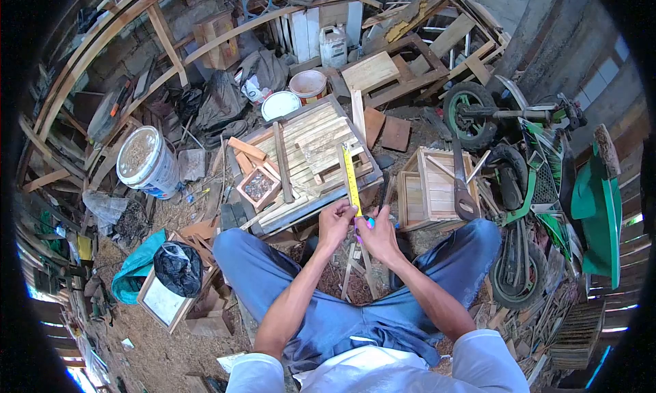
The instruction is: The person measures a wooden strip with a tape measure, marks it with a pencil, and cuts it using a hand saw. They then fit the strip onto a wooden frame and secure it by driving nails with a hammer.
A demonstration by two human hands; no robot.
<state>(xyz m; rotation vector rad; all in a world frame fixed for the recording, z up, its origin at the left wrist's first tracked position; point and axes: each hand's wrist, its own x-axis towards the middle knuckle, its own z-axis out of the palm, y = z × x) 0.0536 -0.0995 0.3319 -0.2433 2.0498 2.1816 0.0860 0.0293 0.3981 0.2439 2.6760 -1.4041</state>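
Right now the yellow tape measure is out in front of the person, its blade running away from the hands over the near side of a low slatted bench, along a thin wooden strip. The left hand has thumb and fingers pinched close at the near end of the blade. Just beside it, the right hand is partly closed, curled round something teal and pink, mostly hidden by the fingers.

On the bench, a short slatted panel lies close by the blade, then a dark wooden bar, and left of that a small box of metal bits, with orange-brown blocks next to it. That side of the bench top is crowded!

Over to the right, a wooden crate sits near the bench, a handsaw across its far side. Beyond that, a small green bike blocks the right flank. Bent knees hem the hands in on both sides. Out left stands a white bucket, filled to near its rim, and past the bench two more tubs and a pale jug crowd the far edge.
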